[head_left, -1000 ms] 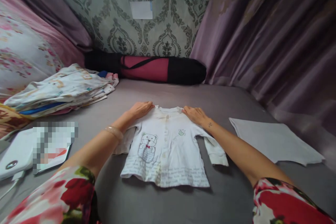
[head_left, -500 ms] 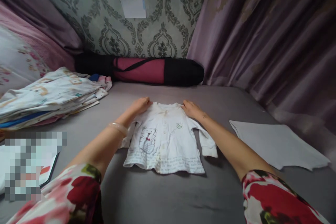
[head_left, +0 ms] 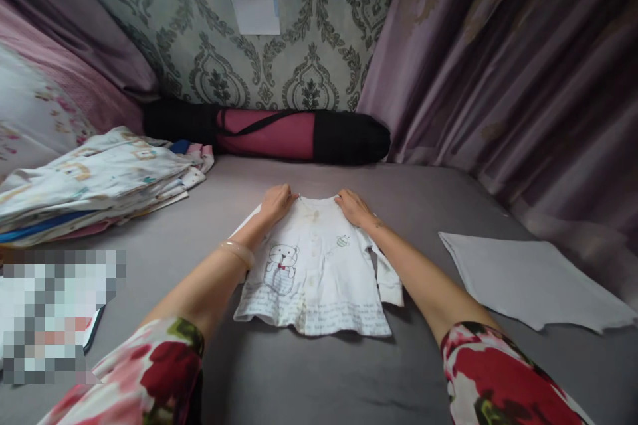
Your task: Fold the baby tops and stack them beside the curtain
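A grey bed sheet (head_left: pixel 319 378) fills the lower half of the view and carries everything else. A purple curtain (head_left: pixel 498 66) hangs in folds along its right side, and patterned grey-green wallpaper (head_left: pixel 309 33) closes off the far end. Against the foot of that wall lies a long rolled bag (head_left: pixel 279 134), black at both ends and dark pink in the middle. At the left, near the far corner, sits a stack of folded printed clothes (head_left: pixel 94 176). At the right, well apart from the hands, a flat white cloth (head_left: pixel 528 275) is spread on the sheet. In the middle, straight ahead of the person, a small white baby shirt (head_left: pixel 314 272) lies front up with its collar towards the wall and its hem nearest the camera. The sleeve on the person's right is folded down alongside the body of the shirt. Both arms reach forward out of red floral sleeves. The left hand (head_left: pixel 276 202) rests on the shirt's left shoulder just beside the collar, and the right hand (head_left: pixel 353 207) rests on the opposite shoulder. The fingers of each are held close together and laid down on the fabric, but whether they pinch it or only press on it cannot be told. A pale bracelet (head_left: pixel 238 251) circles the left wrist. On the shirt front are a bear print (head_left: pixel 280 267) and, smaller, a bee (head_left: pixel 342 240).
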`<state>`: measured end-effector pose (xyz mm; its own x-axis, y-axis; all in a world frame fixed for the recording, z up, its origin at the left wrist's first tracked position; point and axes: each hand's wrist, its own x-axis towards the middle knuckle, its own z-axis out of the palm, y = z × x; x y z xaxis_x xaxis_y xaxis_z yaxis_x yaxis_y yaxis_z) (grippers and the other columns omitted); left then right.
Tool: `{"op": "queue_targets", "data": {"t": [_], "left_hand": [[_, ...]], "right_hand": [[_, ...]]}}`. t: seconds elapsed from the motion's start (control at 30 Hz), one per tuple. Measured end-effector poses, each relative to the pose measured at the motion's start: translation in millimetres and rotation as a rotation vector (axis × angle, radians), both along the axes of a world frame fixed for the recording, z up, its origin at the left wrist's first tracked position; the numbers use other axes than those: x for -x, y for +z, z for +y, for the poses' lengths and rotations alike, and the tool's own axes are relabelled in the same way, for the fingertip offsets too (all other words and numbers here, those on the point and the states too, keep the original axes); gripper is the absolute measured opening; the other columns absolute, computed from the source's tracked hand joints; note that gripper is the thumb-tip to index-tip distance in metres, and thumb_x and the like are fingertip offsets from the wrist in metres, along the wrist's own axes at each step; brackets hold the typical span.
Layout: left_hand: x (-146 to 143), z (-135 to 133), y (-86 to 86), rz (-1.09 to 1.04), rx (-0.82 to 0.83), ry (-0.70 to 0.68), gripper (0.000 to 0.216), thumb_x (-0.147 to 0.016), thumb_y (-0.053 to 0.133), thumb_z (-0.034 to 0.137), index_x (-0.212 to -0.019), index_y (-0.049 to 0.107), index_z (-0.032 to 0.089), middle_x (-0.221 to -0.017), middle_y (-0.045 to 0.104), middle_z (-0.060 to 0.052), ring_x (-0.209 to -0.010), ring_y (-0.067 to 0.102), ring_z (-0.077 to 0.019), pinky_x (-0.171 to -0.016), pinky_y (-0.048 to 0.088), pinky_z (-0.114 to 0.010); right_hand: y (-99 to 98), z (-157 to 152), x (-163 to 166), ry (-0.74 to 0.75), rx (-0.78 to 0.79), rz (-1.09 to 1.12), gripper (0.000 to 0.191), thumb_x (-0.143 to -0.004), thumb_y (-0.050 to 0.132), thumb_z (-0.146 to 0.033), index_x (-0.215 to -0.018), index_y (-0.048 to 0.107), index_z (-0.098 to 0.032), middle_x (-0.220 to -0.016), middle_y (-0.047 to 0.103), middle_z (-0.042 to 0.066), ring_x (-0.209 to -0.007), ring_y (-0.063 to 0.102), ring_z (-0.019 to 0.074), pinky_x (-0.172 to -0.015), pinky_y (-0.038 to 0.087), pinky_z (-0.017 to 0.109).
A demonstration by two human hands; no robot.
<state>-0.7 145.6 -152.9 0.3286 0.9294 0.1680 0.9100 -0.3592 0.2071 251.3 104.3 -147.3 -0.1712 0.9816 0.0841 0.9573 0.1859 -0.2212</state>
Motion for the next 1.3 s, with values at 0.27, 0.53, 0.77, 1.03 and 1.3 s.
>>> {"op": "queue_targets", "data": {"t": [0.27,0.53,0.77,1.03,1.3], "left_hand": [[-8,-6,4.4,0.162,0.028,0.083,0.038,-0.1,0.033,0.041,-0.11,0.056,0.012,-0.109,0.065,-0.018,-0.104,0.059,-0.0311,-0.084,0.043,-0.038],[-21,-30,30.0,0.138,-0.07,0.081,0.037,-0.095,0.043,0.038,-0.12,0.051,0.012,-0.121,0.056,-0.019,-0.112,0.051,-0.0327,-0.091,0.04,-0.044],[-87,-48,20.7,-0.082,0.017,-0.309,0.025,-0.091,0.045,0.021,-0.11,0.061,0.017,-0.111,0.065,-0.011,-0.106,0.059,-0.0244,-0.092,0.045,-0.037],[-143,-66,-15.2,-0.274,-0.005,-0.428,0.031,-0.093,0.036,0.017,-0.106,0.064,0.013,-0.112,0.066,-0.013,-0.107,0.06,-0.0201,-0.098,0.046,-0.032],[-142,-68,-25.4,-0.363,-0.014,-0.434,0.036,-0.094,0.035,0.021,-0.116,0.063,0.013,-0.122,0.064,-0.013,-0.116,0.057,-0.0204,-0.105,0.043,-0.035]], "right_hand": [[0.5,8,4,-0.079,-0.003,0.102,0.023,-0.099,0.043,-0.034,-0.108,0.059,-0.019,-0.112,0.067,0.01,-0.099,0.061,0.021,-0.082,0.041,0.028],[46.4,-42,-67,-0.341,0.126,0.727,0.029,-0.096,0.05,-0.044,-0.093,0.061,-0.017,-0.081,0.066,0.005,-0.068,0.06,0.0115,-0.061,0.048,0.021],[56.4,-158,-81,-0.496,0.487,0.803,0.037,-0.09,0.06,-0.048,-0.072,0.054,-0.017,-0.064,0.061,0.002,-0.051,0.056,0.0086,-0.048,0.049,0.019],[37.1,-192,-36,-0.398,0.335,0.289,0.043,-0.076,0.067,-0.052,-0.097,0.059,-0.016,-0.088,0.069,0.009,-0.075,0.065,0.0202,-0.056,0.045,0.023],[72.8,-173,-62,-0.216,0.356,0.124,0.03,-0.075,0.059,-0.012,-0.105,0.06,-0.017,-0.096,0.067,0.004,-0.082,0.061,0.0167,-0.062,0.039,0.021]]}}
